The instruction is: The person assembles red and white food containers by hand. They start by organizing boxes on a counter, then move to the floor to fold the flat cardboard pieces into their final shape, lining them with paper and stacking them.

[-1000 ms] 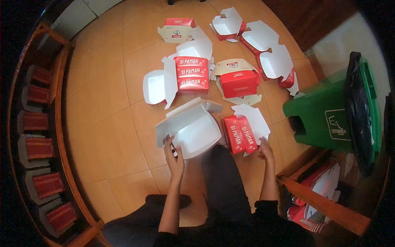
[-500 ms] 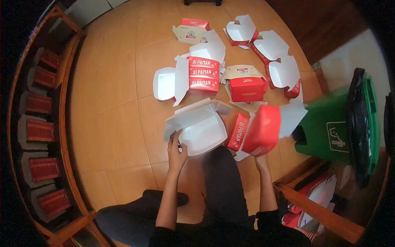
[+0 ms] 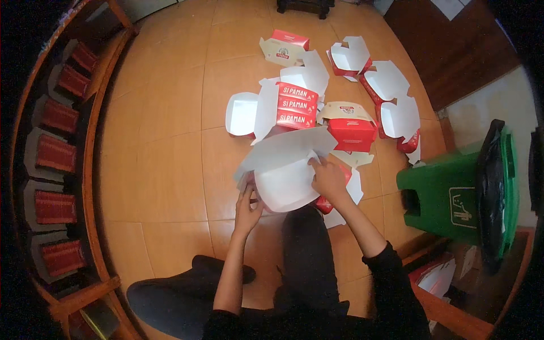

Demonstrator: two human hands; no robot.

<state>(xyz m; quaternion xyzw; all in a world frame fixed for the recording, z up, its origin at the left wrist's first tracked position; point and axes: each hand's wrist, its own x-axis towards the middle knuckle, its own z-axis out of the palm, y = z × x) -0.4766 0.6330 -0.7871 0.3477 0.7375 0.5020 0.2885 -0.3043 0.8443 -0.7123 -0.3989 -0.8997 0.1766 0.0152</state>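
Observation:
An open cardboard food box [image 3: 286, 184], white inside, is tilted toward me just above my knee, its lid panel standing up at the far side. My left hand [image 3: 247, 208] is closed on its left wall, thumb toward me. At the right corner, my right hand [image 3: 329, 177] pinches a small white flap, fingers bent. Part of another red and white box [image 3: 354, 187] shows behind my right wrist; the rest of it is hidden.
Beyond lie a stack of red boxes [image 3: 296, 106], an open white box [image 3: 243, 114], a red and cream box [image 3: 351, 133] and several open boxes [image 3: 387, 80]. A green bin [image 3: 436, 190] with a black bag stands right. A wooden rack [image 3: 93, 141] holding red flat pieces [image 3: 55, 151] runs along the left.
My right hand has let go of the red box at the right and moved left onto the white box's corner flap. My left hand keeps its hold. The view has shifted slightly.

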